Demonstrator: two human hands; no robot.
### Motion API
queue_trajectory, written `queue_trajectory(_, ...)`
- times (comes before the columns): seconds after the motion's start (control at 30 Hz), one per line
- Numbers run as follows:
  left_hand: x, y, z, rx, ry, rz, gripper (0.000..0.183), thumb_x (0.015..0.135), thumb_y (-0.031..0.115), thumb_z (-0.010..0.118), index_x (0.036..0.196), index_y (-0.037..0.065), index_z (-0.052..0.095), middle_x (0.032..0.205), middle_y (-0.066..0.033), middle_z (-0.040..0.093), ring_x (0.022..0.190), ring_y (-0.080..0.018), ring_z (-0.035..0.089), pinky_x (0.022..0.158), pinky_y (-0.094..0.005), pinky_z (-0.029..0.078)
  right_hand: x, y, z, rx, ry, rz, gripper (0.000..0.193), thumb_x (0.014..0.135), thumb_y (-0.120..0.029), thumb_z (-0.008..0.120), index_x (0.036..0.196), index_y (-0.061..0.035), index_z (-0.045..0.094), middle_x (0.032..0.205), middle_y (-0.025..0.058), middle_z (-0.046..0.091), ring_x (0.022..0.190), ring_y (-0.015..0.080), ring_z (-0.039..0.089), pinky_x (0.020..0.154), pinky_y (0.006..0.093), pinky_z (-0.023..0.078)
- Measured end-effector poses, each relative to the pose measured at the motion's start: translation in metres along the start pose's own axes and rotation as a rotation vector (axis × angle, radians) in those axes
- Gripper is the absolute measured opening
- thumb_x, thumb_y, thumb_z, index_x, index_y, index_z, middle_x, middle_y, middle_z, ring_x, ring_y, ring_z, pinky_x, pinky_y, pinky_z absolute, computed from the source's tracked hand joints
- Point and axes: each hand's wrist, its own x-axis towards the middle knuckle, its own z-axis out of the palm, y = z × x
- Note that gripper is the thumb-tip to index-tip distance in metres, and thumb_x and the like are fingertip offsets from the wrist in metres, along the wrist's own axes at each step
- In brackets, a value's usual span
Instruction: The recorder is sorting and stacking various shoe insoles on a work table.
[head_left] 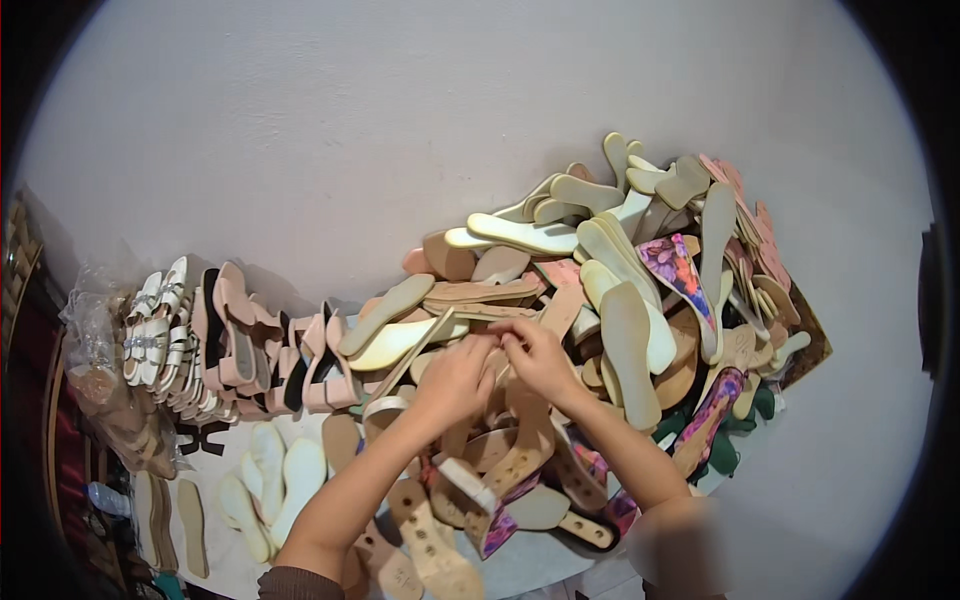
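Both hands (458, 378) (540, 362) close together

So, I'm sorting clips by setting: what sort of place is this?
Probably a small shoemaking workspace, though it could be for repairs. A big heap of loose insoles covers much of the table, beside floral-covered wedges and a row of white strappy sandals.

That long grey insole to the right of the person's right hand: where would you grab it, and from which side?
Probably at mid-length of the grey insole, fingers across its two long edges, coming from above. It looks long and flat and lies uncovered on the pile; the right hand is off to its left, leaving its upper face free.
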Motion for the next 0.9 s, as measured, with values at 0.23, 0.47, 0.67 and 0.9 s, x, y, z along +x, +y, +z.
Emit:
queue_trajectory(0.23, 0.079, -0.042, 0.055, 0.348, -0.121, -0.058, 0.050, 0.070, 0.009, 0.060, 0.117, 0.004, 0.044, 0.117, -0.0143, 0.047, 0.109, -0.0302, 0.046, 0.091, -0.0400, 0.038, 0.064, 0.096, -0.092, -0.318, -0.060, 0.139, 0.023, 0.083, -0.004, 0.046, 0.102, 0.0011, 0.058, 0.093, 0.0139, 0.061, 0.083, 0.0215, 0.061, 0.073, 0.0317, 0.047)
queue_trajectory(0.47, 0.098, -0.087, 0.085, 0.607, -0.215, 0.005, 0.064, 0.067, 0.007, 0.061, 0.127, 0.009, 0.037, 0.126, -0.0123, 0.045, 0.112, -0.0293, 0.046, 0.094, -0.0407, 0.036, 0.075, 0.128, -0.117, -0.141, -0.159, 0.199, 0.023, 0.086, -0.004, 0.043, 0.104, 0.0024, 0.056, 0.096, 0.0118, 0.061, 0.083, 0.0176, 0.060, 0.074, 0.0286, 0.047)
queue_trajectory(0.67, 0.117, -0.105, 0.074, 0.446, -0.161, -0.177, 0.045, 0.069, 0.005, 0.057, 0.113, 0.006, 0.053, 0.096, -0.0159, 0.061, 0.087, -0.0306, 0.060, 0.075, -0.0404, 0.046, 0.094, 0.130, -0.122, -0.360, -0.146, 0.068, 0.020, 0.081, -0.006, 0.050, 0.097, 0.0031, 0.059, 0.093, 0.0145, 0.061, 0.082, 0.0222, 0.061, 0.073, 0.0316, 0.048)
queue_trajectory(0.9, 0.102, -0.092, 0.018, 0.047, 0.113, -0.485, 0.035, 0.077, 0.009, 0.054, 0.112, 0.009, 0.055, 0.089, -0.0188, 0.061, 0.083, -0.0357, 0.057, 0.070, -0.0416, 0.045, 0.109, 0.131, -0.077, -1.285, -0.225, 0.033, 0.022, 0.075, -0.022, 0.060, 0.088, -0.0046, 0.065, 0.089, 0.0153, 0.061, 0.081, 0.0268, 0.061, 0.066, 0.0331, 0.049)
